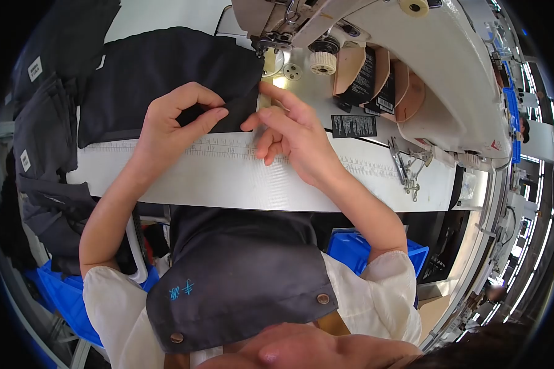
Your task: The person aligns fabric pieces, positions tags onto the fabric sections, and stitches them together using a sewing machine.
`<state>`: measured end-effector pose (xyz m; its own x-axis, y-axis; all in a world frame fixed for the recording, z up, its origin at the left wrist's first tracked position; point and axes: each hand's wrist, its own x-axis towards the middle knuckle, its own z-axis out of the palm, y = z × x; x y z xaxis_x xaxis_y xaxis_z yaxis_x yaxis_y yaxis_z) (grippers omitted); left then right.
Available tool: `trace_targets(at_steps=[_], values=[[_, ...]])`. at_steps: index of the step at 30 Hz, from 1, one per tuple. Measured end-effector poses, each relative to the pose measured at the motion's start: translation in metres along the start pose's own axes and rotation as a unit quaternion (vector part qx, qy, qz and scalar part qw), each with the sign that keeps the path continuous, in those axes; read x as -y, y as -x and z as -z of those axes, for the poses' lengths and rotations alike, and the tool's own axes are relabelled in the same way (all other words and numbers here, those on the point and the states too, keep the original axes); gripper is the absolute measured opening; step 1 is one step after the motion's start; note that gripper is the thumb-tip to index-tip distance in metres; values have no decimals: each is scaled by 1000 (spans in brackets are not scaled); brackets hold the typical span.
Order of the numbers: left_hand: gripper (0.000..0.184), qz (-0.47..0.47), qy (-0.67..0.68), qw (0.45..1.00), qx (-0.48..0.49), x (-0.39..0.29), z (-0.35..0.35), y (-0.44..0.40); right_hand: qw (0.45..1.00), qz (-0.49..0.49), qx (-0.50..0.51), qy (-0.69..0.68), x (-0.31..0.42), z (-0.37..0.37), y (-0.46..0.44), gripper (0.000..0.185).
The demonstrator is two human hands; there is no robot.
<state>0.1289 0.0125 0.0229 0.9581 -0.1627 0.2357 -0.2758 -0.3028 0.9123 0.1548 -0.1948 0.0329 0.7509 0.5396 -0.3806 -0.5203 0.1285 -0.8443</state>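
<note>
A piece of black fabric lies flat on the sewing machine bed, its right edge close to the needle area. My left hand is closed on it, thumb and index finger pinching near the front right corner. My right hand is at the fabric's right edge, its fingers apart and partly curled. The index fingertip meets the edge just in front of the presser foot. Nothing shows in the right hand's grasp. The needle itself is too small to make out.
The sewing machine arches over the right side. Black labels lie beneath it, near metal tools. A printed ruler runs along the front. Dark garments are piled at left. Blue bins stand below the table.
</note>
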Motion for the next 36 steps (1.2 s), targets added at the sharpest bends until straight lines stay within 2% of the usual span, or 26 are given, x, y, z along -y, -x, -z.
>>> trace_targets(at_steps=[2,5,8,9,11,12,13,14,16,20,26,32,36], values=[[9,2,0,1000,-3,0,0,0,995,-16,-19,-97,0,-4,16,60],[9,58,37,997,-22,4,-2,2,983,-78,-36,-163,-1,-17,41,55],[9,64,42,997,-28,2,-2,2,976,-93,9,-195,0,-20,29,40],[10,61,42,997,-28,3,-2,3,976,-106,29,-186,-5,-14,14,24],[11,51,44,997,-29,8,-1,4,993,-76,52,-79,-1,-7,-6,18],[12,6,20,999,-30,7,-1,4,996,-63,65,-25,0,-7,-11,16],[12,-39,-5,999,-30,7,-2,3,995,6,25,100,-3,-11,-14,14],[13,-83,-31,996,-31,6,-2,3,988,29,16,150,-3,-11,-14,14],[15,-105,-59,992,-27,7,-2,2,966,74,-3,249,-6,-10,-15,14],[18,-140,-114,983,-13,9,-2,2,966,119,-27,227,-12,-14,-13,17],[18,-148,-164,975,2,4,-3,4,968,116,-57,215,-19,-17,-5,17],[18,-235,-250,939,-9,6,-7,4,989,58,-42,131,-20,-18,3,13],[26,-298,-289,910,-13,8,-8,5,998,42,-3,40,-20,-13,5,21]])
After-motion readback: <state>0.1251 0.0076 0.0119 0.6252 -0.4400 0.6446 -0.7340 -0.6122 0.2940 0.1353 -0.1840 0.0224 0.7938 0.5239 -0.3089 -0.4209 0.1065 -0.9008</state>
